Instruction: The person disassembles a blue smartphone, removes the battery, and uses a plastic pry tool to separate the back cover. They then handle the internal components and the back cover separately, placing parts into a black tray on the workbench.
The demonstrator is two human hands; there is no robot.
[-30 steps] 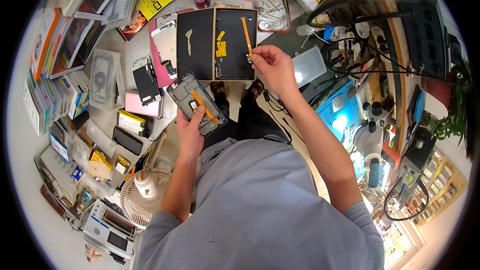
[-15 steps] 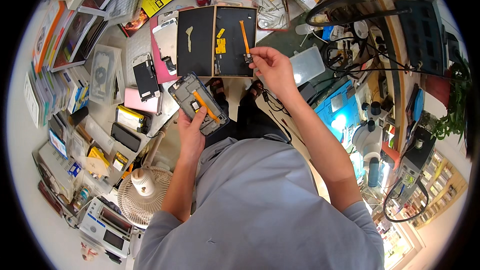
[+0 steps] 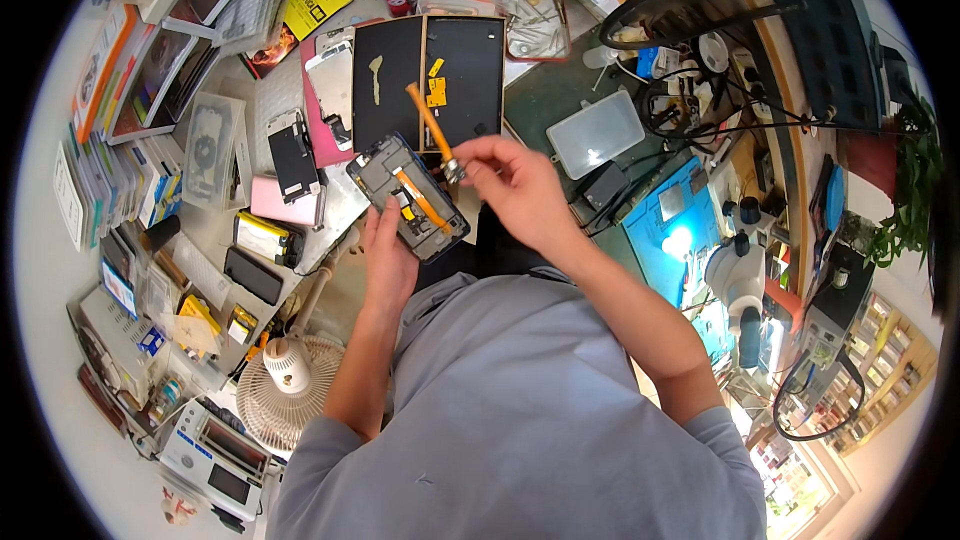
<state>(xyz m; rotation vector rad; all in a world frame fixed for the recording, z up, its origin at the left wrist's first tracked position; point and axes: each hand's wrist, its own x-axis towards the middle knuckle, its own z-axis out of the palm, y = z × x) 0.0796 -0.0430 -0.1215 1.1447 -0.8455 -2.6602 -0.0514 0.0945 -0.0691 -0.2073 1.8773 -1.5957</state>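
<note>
Flat orange cable (image 3: 431, 121) is pinched in the right hand (image 3: 520, 192); the left hand (image 3: 388, 255) clasps a rectangular frame (image 3: 387, 176).

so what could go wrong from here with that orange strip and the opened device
The orange strip sticks out from the right hand with its far end free, so it might snag or crease. The opened device is in the left hand, near the bench's edge, so a slip could drop it. The black tray, right beside, holds small yellow pieces that a bump might scatter.
</note>
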